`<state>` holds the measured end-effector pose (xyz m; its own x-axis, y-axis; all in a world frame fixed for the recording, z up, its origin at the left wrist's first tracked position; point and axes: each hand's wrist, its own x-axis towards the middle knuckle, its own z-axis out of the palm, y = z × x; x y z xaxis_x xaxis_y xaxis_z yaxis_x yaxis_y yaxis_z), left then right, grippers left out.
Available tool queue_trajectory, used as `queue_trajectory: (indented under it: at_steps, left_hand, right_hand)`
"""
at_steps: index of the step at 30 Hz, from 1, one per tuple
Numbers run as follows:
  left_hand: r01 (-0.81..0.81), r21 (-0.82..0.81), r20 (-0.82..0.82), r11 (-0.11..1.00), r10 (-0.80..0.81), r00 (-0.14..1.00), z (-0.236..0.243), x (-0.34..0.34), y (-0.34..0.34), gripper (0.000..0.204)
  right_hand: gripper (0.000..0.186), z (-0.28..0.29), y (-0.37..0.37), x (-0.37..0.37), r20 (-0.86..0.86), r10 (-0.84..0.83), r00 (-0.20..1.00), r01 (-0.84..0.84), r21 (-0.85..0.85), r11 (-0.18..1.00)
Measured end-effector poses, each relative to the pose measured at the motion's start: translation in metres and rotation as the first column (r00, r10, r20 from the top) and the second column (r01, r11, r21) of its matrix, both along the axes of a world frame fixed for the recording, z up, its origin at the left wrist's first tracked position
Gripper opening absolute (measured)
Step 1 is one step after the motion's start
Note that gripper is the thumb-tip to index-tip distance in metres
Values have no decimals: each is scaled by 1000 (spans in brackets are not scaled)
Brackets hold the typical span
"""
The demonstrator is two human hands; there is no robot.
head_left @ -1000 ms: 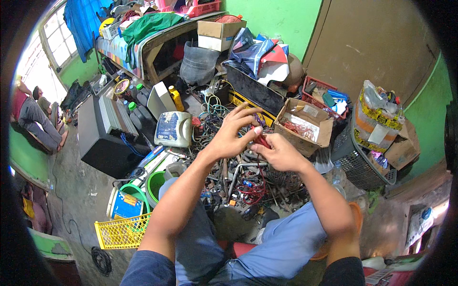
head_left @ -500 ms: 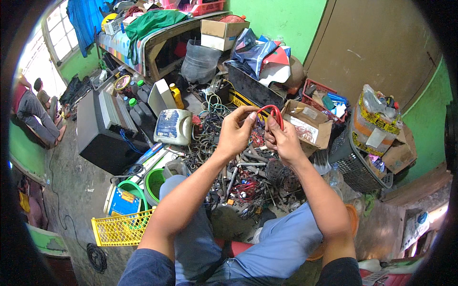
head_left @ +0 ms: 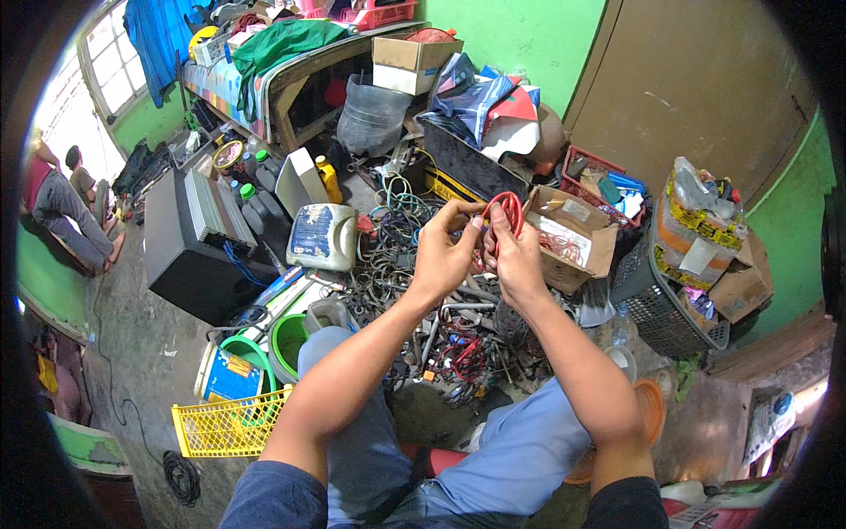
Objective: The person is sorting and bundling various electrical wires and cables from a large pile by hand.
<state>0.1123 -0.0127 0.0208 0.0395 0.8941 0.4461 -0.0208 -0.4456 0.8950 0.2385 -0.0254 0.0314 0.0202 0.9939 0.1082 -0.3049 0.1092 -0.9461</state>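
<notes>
A red cable (head_left: 509, 203), bent into loops, is held up over the pile in front of me. My right hand (head_left: 513, 263) is closed around the lower part of the loops. Close beside it on the left, my left hand (head_left: 448, 251) pinches the same cable between thumb and fingers; the fingertips are partly hidden. Beneath both hands spreads a heap of tangled wires and metal parts (head_left: 388, 295), with more red wires (head_left: 463, 353) among them. An open cardboard box (head_left: 602, 260) with thin reddish wires inside stands just right of my right hand.
To the left are a white jerrycan (head_left: 323, 238), a black box-shaped cabinet (head_left: 181, 264), a green bucket (head_left: 286, 339) and a yellow crate (head_left: 225, 429). A grey plastic basket (head_left: 656, 295) stands at right. Two people sit at far left.
The red cable has gone from a single wide bend to several tighter loops above my right hand. My hands have come closer together, the left shifting slightly right.
</notes>
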Motion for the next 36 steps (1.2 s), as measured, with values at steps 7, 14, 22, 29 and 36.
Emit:
queue_trajectory:
  at_steps: [7, 14, 22, 29, 36]
  left_hand:
    - [55, -84, -25, 995, -57, 998, 1, 2, -10, 22]
    - [40, 52, -165, 998, -31, 986, 3, 8, -11, 24]
    - [109, 96, -222, 989, -86, 971, -6, 10, -11, 26]
    - [208, -146, -385, 967, -249, 888, -5, 8, -12, 19]
    - [461, -373, -252, 806, -566, 785, -11, -11, -3, 30]
  right_hand:
    - [34, 4, 13, 1, -127, -144, 981, 129, -119, 984]
    - [27, -14, 26, 13, -369, -64, 927, 14, -138, 990]
    - [26, -7, 21, 17, -530, -47, 847, -82, -217, 973]
    - [27, -12, 26, 32, -575, -52, 816, -59, -173, 983]
    - [37, -2, 23, 30, -551, -65, 832, -32, -163, 986]
